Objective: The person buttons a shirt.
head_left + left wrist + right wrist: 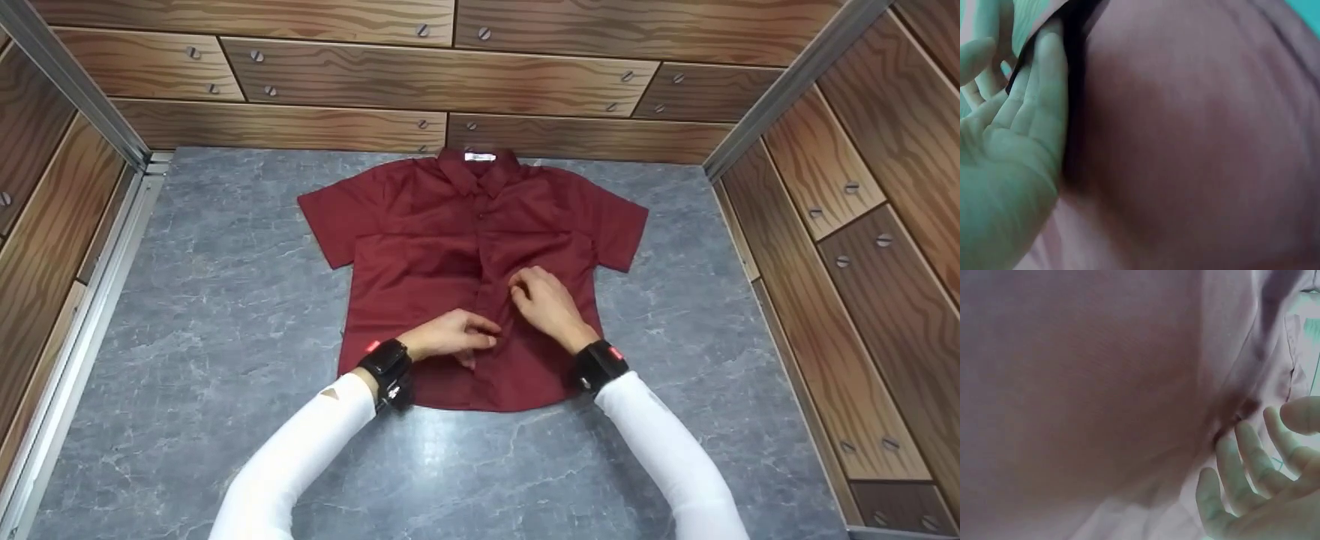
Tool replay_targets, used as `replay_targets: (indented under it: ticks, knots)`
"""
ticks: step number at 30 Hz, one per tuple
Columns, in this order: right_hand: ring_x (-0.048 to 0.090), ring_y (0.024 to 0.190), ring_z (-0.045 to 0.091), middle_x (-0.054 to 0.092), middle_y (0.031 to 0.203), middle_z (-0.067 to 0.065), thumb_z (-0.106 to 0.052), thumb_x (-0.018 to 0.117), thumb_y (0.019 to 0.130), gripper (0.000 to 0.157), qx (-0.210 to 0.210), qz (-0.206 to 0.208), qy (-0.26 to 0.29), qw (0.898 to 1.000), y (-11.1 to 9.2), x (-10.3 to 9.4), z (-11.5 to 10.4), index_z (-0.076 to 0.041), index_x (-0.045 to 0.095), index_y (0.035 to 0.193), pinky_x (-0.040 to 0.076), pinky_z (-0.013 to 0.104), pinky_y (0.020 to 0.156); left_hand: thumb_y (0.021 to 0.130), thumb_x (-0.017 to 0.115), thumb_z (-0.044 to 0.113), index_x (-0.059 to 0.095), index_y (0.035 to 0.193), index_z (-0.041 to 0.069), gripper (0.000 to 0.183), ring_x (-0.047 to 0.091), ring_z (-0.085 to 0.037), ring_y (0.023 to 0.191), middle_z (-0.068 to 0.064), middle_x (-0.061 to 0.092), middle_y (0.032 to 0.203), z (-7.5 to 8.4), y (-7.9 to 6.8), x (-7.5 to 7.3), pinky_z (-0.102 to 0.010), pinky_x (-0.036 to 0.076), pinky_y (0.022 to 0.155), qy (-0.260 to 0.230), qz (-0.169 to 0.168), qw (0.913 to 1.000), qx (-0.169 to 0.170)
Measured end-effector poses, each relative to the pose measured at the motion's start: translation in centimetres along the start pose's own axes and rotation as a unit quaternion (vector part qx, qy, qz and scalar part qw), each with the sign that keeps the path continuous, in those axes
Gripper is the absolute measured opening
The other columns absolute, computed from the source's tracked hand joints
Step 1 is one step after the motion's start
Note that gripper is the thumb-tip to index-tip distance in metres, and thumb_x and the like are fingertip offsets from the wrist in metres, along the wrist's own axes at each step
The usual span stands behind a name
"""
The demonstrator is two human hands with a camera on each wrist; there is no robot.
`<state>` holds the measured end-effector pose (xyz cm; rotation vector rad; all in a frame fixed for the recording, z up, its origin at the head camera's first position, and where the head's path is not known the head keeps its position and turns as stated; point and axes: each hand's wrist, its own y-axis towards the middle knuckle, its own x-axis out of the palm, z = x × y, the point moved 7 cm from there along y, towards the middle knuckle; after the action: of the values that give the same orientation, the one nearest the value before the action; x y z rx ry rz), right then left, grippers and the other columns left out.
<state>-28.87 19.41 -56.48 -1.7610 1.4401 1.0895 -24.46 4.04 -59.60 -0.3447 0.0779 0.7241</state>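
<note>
A dark red short-sleeved button-up shirt (420, 262) lies front side up, its collar (480, 176) away from me. Over the lower front, beside the button placket (484, 292), is my left hand (448, 335). In the left wrist view, its nearly straight fingers (1047, 84) slip behind a dark-shadowed fabric edge, hiding some tips. My right hand (551, 304) is higher, just right of the placket. The right wrist view shows its fingers (1230, 467) spread and slightly bent, fingertips right at a fold of cloth, the thumb apart from them.
The shirt lies on a grey marbled surface (225, 300). Wood-patterned panels (337, 75) stand behind it and at both sides, with metal rails (817, 67) at the corners. Each wrist wears a black strap (600, 366) with a device on it.
</note>
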Motion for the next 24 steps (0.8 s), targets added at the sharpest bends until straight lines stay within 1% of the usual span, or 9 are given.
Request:
replay_targets:
  ticks: [2,3,4,7,9,11,16,20,24]
  knots:
    - [0.057,0.098,0.029,0.061,0.106,0.006,-0.024,0.058,0.093,0.016,-0.013,0.016,-0.023,1.000,0.2,-0.2,-0.3,-0.015,0.066,0.104,0.047,0.046,0.083,0.093,0.062,0.023,0.070,0.117,0.012,0.028,0.068,-0.014,0.065,-0.005,0.073,0.086,1.0,-0.1,-1.0,-0.030,0.056,0.064,0.102,0.050,0.9924,0.047]
    - [0.056,0.101,0.030,0.060,0.109,0.007,-0.025,0.059,0.092,0.018,-0.018,0.026,-0.034,0.999,0.3,-0.4,-0.4,-0.015,0.066,0.105,0.047,0.048,0.084,0.093,0.062,0.023,0.072,0.112,0.014,0.024,0.068,-0.012,0.068,-0.004,0.073,0.085,1.6,-0.1,-1.6,-0.028,0.055,0.065,0.156,0.087,0.9813,0.072]
    - [0.055,0.104,0.031,0.059,0.112,0.008,-0.026,0.061,0.091,0.020,-0.021,0.035,-0.043,0.998,0.4,-0.5,-0.5,-0.016,0.065,0.108,0.046,0.050,0.084,0.093,0.062,0.023,0.074,0.107,0.015,0.020,0.066,-0.012,0.071,-0.001,0.072,0.086,2.2,-0.1,-2.4,-0.028,0.054,0.068,0.211,0.131,0.9638,0.096]
    - [0.047,0.120,0.034,0.052,0.128,0.009,-0.035,0.063,0.091,0.035,-0.019,0.047,-0.065,0.997,1.1,-0.7,-0.6,-0.021,0.060,0.123,0.043,0.056,0.088,0.090,0.065,0.025,0.073,0.100,0.018,0.014,0.059,-0.016,0.094,0.001,0.065,0.100,3.5,-0.2,-4.6,-0.034,0.046,0.082,0.347,0.260,0.8909,0.135]
    - [0.035,0.135,0.036,0.042,0.144,0.009,-0.043,0.062,0.091,0.049,-0.011,0.029,-0.077,0.997,1.8,-0.6,-0.5,-0.029,0.051,0.136,0.038,0.061,0.096,0.088,0.068,0.029,0.070,0.109,0.020,0.023,0.053,-0.024,0.110,-0.005,0.058,0.115,3.8,0.1,-5.8,-0.042,0.040,0.089,0.404,0.302,0.8525,0.138]
    - [0.019,0.145,0.038,0.027,0.157,0.008,-0.053,0.058,0.090,0.062,0.001,-0.010,-0.087,0.996,2.6,-0.2,-0.3,-0.039,0.037,0.147,0.030,0.068,0.102,0.087,0.069,0.038,0.062,0.125,0.025,0.041,0.040,-0.031,0.131,-0.008,0.048,0.136,3.6,0.8,-6.9,-0.052,0.034,0.098,0.442,0.311,0.8325,0.122]
    - [-0.007,0.147,0.043,-0.004,0.164,0.003,-0.072,0.049,0.084,0.078,0.030,-0.123,-0.094,0.988,3.6,1.4,0.7,-0.051,0.011,0.150,0.012,0.079,0.102,0.081,0.062,0.065,0.028,0.150,0.043,0.081,0.000,-0.039,0.149,-0.008,0.011,0.163,1.8,2.6,-8.1,-0.070,0.008,0.110,0.481,0.236,0.8439,0.027]
    - [-0.012,0.146,0.044,-0.010,0.164,0.004,-0.077,0.048,0.081,0.083,0.045,-0.183,-0.102,0.977,3.3,2.4,1.5,-0.052,0.008,0.150,0.006,0.079,0.101,0.076,0.057,0.076,0.015,0.152,0.046,0.091,-0.007,-0.041,0.148,-0.008,-0.001,0.164,0.5,3.2,-7.9,-0.074,0.000,0.107,0.485,0.174,0.8560,-0.044]
    - [-0.013,0.146,0.045,-0.011,0.163,0.004,-0.079,0.046,0.080,0.085,0.050,-0.212,-0.120,0.969,2.6,2.9,1.8,-0.051,0.007,0.150,0.004,0.079,0.102,0.075,0.054,0.079,0.006,0.152,0.047,0.096,-0.011,-0.040,0.148,-0.006,-0.009,0.164,-0.5,3.0,-7.3,-0.075,0.000,0.106,0.489,0.134,0.8571,-0.093]
